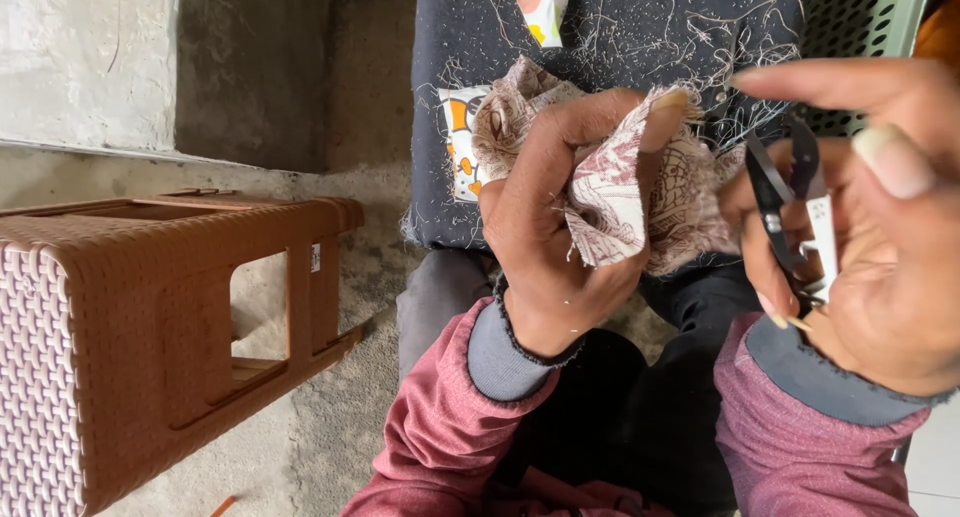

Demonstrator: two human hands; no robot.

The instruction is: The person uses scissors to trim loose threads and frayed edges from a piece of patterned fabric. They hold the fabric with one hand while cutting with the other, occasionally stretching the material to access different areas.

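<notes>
- Your left hand (560, 227) is curled shut around a bunched patterned cloth (640, 192), thumb pressing on top, wrist bent in toward your lap.
- Your right hand (880, 237) grips small black snips (790, 212), blades pointing at the cloth's edge, index finger stretched out above.
- The cloth sits between both hands, over a dark pad (610, 37) littered with thread scraps.
- The right hand runs off the frame edge; the snips' tips are hard to make out.
- A brown stool (150, 327) stands on your left.
</notes>
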